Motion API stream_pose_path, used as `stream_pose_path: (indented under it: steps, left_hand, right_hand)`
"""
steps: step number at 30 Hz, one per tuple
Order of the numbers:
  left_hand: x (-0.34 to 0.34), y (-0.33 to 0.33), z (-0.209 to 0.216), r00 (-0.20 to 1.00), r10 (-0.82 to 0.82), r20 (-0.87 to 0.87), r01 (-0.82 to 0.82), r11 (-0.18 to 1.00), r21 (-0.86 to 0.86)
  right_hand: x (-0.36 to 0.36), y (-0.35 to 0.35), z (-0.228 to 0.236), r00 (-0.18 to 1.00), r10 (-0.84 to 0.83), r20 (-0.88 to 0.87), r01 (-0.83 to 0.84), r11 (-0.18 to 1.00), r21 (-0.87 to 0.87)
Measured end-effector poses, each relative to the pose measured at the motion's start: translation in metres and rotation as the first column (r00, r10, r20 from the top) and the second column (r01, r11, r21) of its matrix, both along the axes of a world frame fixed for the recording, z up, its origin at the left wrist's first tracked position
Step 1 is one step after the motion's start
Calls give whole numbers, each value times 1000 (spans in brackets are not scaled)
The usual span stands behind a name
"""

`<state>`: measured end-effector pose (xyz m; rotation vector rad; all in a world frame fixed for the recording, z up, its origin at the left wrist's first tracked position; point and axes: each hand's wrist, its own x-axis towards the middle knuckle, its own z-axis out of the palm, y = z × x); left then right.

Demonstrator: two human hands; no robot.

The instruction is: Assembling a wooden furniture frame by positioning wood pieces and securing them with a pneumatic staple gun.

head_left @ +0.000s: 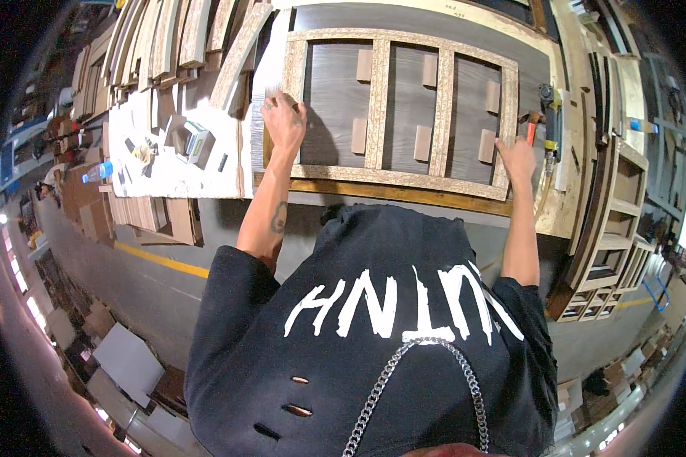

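A pale wooden frame [381, 114] with three long openings lies on a dark grey wood-grain panel [331, 84]. My left hand [284, 123] is at the frame's left side, its fingers bent around the outer edge. On the opposite side, my right hand [518, 161] grips the frame near its lower right corner, with the thumb over the top face. Several small wooden blocks [422, 143] stand along the bars inside the openings. Just beyond my right hand lies a hammer [530, 131] with an orange grip.
A yellow-and-black tool [551, 126] lies right of the hammer. To the left, a white-topped surface [168, 179] carries a small box [195, 142] and loose bits. Wooden strips [160, 38] are stacked at the far left. Slatted wooden frames [613, 221] stand at the right.
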<state>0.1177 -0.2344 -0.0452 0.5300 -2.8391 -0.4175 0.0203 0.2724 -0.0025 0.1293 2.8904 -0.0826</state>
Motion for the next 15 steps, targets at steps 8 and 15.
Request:
stream_pose_path:
  steps: [8, 15]
  left_hand:
    - [-10, 0, 3, 995, -20, -93, 26, 997, 68]
    - [-8, 2, -7, 997, 15, -70, -20, 998, -62]
  right_hand:
    - [-7, 1, -7, 997, -18, -70, 15, 999, -42]
    - [-17, 22, -25, 998, 28, -56, -37, 987, -157]
